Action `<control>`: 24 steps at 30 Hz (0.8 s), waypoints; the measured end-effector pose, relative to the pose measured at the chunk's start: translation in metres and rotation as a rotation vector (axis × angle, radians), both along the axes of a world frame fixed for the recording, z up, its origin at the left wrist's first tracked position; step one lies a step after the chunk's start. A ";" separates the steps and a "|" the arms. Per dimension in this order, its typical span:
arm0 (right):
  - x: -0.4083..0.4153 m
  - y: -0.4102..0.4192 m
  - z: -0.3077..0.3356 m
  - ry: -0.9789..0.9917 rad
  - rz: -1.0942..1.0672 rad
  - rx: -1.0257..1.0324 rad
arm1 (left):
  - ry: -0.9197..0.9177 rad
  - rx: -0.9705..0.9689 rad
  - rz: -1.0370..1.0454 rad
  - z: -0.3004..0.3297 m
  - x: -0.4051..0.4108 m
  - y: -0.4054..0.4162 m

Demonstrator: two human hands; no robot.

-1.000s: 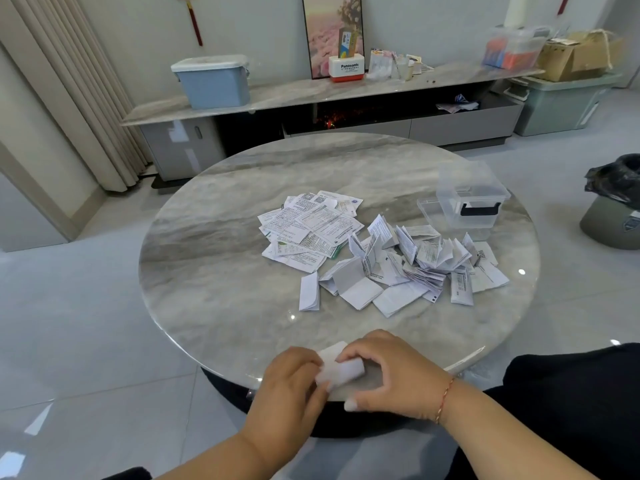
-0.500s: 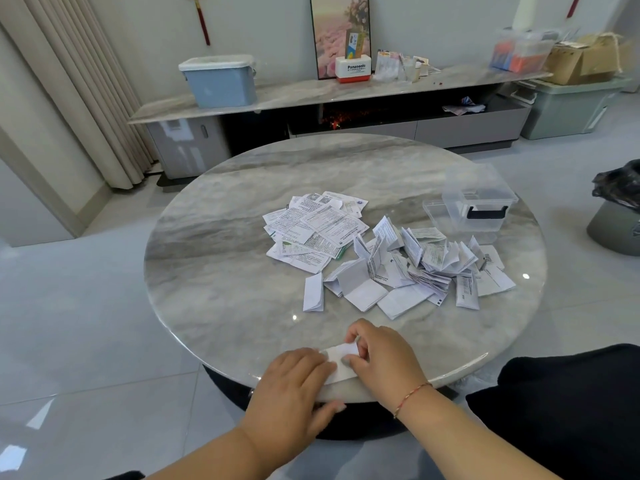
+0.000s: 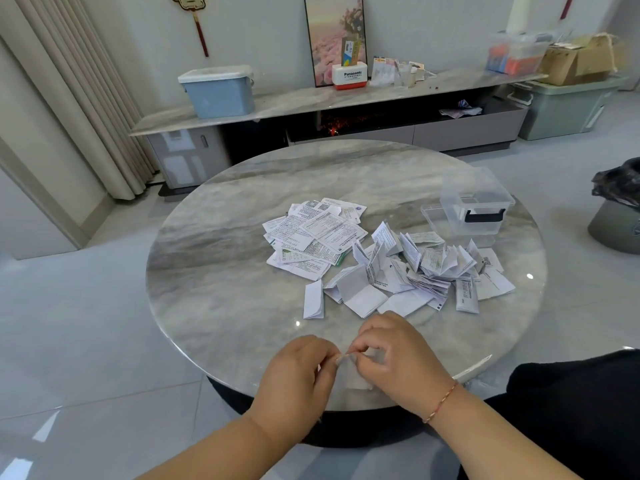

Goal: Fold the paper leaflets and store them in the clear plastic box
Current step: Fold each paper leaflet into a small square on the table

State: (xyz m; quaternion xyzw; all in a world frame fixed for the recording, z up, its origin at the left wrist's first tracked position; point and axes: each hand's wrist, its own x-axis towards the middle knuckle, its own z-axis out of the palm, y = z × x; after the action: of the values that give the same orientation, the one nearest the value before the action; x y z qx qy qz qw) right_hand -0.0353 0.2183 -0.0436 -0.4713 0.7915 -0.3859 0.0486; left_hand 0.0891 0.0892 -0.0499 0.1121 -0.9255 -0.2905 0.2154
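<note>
At the near edge of the round marble table (image 3: 221, 292), my left hand (image 3: 296, 379) and my right hand (image 3: 394, 358) both pinch a small white folded leaflet (image 3: 356, 377) between their fingertips; most of it is hidden by my fingers. A flat stack of unfolded printed leaflets (image 3: 315, 233) lies mid-table. To its right spreads a heap of folded leaflets (image 3: 415, 271). One folded leaflet (image 3: 313, 301) lies apart at the heap's left. The clear plastic box (image 3: 476, 209) with a black handle stands at the table's right, its clear lid (image 3: 433, 220) beside it.
Behind the table runs a low marble cabinet (image 3: 311, 98) carrying a blue bin (image 3: 218, 91), a framed picture and small boxes. A bin with a black bag (image 3: 618, 209) stands on the floor at the right. Curtains hang at the left.
My hands went from pressing the leaflet flat on the table to lifting and pinching it between the fingertips. The view has shifted slightly.
</note>
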 end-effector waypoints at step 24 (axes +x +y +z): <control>-0.030 -0.013 -0.001 -0.117 -0.424 -0.082 | -0.241 -0.080 0.509 0.018 -0.159 -0.122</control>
State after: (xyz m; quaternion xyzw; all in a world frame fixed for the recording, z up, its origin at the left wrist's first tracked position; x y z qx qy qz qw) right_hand -0.0651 0.2055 -0.0450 -0.2726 0.8524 -0.4461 -0.0073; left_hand -0.0700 -0.0323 -0.0322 0.3661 -0.8972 -0.1748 0.1744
